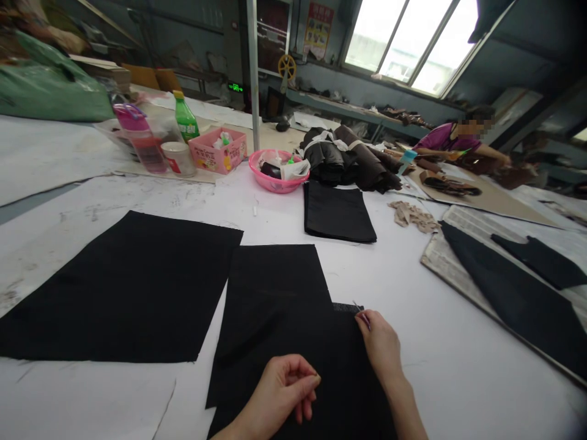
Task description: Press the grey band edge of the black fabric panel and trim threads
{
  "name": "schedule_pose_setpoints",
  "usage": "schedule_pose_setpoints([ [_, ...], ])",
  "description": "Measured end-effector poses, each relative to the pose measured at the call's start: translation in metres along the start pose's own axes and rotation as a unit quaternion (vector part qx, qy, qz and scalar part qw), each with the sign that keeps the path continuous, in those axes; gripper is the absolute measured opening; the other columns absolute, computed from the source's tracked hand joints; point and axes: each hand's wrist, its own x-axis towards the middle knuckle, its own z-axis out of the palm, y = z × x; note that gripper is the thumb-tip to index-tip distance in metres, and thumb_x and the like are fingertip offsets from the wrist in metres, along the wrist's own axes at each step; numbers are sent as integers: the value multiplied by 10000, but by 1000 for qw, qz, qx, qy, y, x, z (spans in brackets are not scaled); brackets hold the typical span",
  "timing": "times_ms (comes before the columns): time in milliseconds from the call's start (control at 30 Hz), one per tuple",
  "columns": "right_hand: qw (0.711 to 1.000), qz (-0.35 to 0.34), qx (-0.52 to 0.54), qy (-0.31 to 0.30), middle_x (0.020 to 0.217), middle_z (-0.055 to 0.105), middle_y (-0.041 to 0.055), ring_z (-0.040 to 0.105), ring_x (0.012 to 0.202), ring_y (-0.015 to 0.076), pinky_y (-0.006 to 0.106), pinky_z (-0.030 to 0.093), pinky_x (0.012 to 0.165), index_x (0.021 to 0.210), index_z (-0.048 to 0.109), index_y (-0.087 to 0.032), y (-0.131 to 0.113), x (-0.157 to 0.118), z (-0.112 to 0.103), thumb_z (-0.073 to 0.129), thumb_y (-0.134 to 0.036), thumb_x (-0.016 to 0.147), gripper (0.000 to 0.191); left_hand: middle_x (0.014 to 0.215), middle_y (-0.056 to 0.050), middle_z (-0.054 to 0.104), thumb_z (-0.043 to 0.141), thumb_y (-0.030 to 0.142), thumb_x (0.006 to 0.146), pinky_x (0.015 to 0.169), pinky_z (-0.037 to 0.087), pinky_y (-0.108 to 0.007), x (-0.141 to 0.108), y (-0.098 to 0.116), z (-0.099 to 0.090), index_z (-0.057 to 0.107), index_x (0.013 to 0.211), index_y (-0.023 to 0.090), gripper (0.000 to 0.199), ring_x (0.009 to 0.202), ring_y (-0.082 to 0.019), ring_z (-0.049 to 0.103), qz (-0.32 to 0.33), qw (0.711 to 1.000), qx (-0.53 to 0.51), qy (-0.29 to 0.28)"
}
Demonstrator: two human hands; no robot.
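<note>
My right hand (pixel 381 345) is closed around a slim tool (pixel 365 319) with a thin metal tip and a purplish handle; its exact kind is hard to make out. The tip lies at the upper edge of a black fabric piece (pixel 355 360), by a greyish speckled strip (pixel 346 307). My left hand (pixel 288 391) hovers over the black cloth, thumb and forefinger pinched together; anything between them is too small to see. Another black fabric panel (pixel 275 287) overlaps the piece under my hands. To the left lies a larger black panel (pixel 123 293), flat on the white table (pixel 266 223).
Beyond the panels are a stack of black pieces (pixel 339 214), a pink basket (pixel 279 183) and dark fabric rolls (pixel 348 159). A pink box (pixel 217 153), cup (pixel 178 160) and green bottle (pixel 186 119) stand back left. At right, a board (pixel 440 250) carries dark pieces; a co-worker (pixel 452 137) sits beyond.
</note>
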Motion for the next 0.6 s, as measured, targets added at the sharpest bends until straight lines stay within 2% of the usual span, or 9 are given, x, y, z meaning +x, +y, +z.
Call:
schedule_pose_setpoints([
  [167, 1000, -6, 4, -26, 778, 576, 43, 498, 621, 199, 321, 287, 571, 767, 527, -231, -2, 5, -2, 388, -429, 882, 268, 665, -24, 634, 699, 440, 789, 418, 386, -181, 4, -7, -3, 592, 833, 110, 350, 490, -108, 590, 6, 1000, 2, 7],
  [367, 995, 27, 84, -40, 689, 585, 20, 535, 638, 195, 313, 379, 616, 760, 548, -221, 15, 8, -3, 422, -522, 864, 343, 656, -20, 631, 701, 439, 782, 419, 400, -184, 5, -8, -3, 589, 827, 109, 351, 489, -109, 590, -2, 1000, 9, 9],
  [600, 986, 85, 146, -5, 617, 563, 1, 513, 588, 175, 284, 382, 565, 738, 568, -201, 33, 5, -12, 478, -676, 827, 491, 655, -24, 636, 706, 441, 771, 419, 407, -187, 7, -9, -5, 589, 822, 111, 354, 486, -112, 592, -8, 1000, 7, 7],
])
